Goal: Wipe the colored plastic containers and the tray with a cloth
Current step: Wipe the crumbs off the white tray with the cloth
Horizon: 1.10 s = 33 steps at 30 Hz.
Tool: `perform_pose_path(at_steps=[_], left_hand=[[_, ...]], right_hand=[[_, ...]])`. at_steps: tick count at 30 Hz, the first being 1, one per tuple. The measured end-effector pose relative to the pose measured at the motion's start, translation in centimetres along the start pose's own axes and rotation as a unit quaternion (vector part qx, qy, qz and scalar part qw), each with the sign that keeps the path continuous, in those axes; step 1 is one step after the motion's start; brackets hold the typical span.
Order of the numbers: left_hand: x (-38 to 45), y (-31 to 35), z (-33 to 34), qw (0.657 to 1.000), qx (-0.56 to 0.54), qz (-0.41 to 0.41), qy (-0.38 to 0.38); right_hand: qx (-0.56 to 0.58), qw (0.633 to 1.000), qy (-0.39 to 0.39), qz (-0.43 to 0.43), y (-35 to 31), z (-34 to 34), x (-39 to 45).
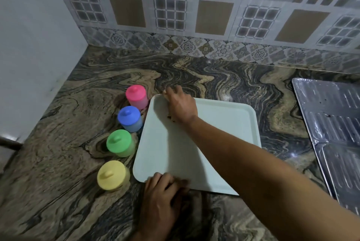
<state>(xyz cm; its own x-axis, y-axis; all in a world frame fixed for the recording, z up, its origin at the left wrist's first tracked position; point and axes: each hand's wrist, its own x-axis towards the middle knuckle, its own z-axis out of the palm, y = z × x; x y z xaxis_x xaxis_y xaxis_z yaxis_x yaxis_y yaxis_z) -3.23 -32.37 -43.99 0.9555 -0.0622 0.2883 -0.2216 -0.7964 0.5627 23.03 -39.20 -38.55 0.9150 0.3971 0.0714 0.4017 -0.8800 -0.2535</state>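
Note:
A pale rectangular tray (224,135) lies flat on the marbled counter. My right hand (180,105) is at the tray's far left corner, over a brownish cloth (169,117) that shows only as small scraps at my wrist and fingertips. At the near left corner, my left hand (162,192) grips the tray's rim with curled fingers. Lidded plastic containers stand in a row just left of the tray: pink (136,96) farthest, then blue (129,118), green (119,143) and yellow (113,175) nearest.
A ribbed steel drainboard (335,124) lies to the right of the tray. A patterned tiled wall (194,16) runs along the back, and a plain wall (29,46) closes the left side. Bare counter (58,162) lies left of the containers.

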Motion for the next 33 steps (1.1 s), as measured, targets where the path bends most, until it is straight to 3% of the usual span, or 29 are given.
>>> perform_pose_path(at_steps=[10, 14, 19, 25, 29, 33], left_hand=[[-0.1, -0.1, 0.1, 1.0, -0.018, -0.016, -0.013], [-0.1, -0.1, 0.0, 0.999, -0.021, -0.018, -0.02], [0.1, 0.3, -1.0, 0.998, -0.05, -0.027, -0.016], [0.0, 0.4, -1.8, 0.999, -0.037, -0.018, -0.011], [-0.3, -1.3, -1.6, 0.999, -0.021, 0.015, -0.041], [-0.6, -2.5, -1.5, 0.996, -0.009, 0.048, -0.075]], right_hand=[[-0.1, 0.979, 0.062, 0.164, 16.3, -4.5, -9.3], [-0.129, 0.975, 0.044, 0.177, 17.9, -5.2, -9.9], [-0.006, 0.953, 0.111, 0.283, 13.4, -5.4, -9.6], [0.186, 0.95, 0.121, 0.22, -1.2, -2.5, -7.6], [0.164, 0.968, 0.078, 0.171, -7.7, 0.5, -5.6], [0.101, 0.982, 0.034, 0.155, -8.9, 2.5, -5.2]])
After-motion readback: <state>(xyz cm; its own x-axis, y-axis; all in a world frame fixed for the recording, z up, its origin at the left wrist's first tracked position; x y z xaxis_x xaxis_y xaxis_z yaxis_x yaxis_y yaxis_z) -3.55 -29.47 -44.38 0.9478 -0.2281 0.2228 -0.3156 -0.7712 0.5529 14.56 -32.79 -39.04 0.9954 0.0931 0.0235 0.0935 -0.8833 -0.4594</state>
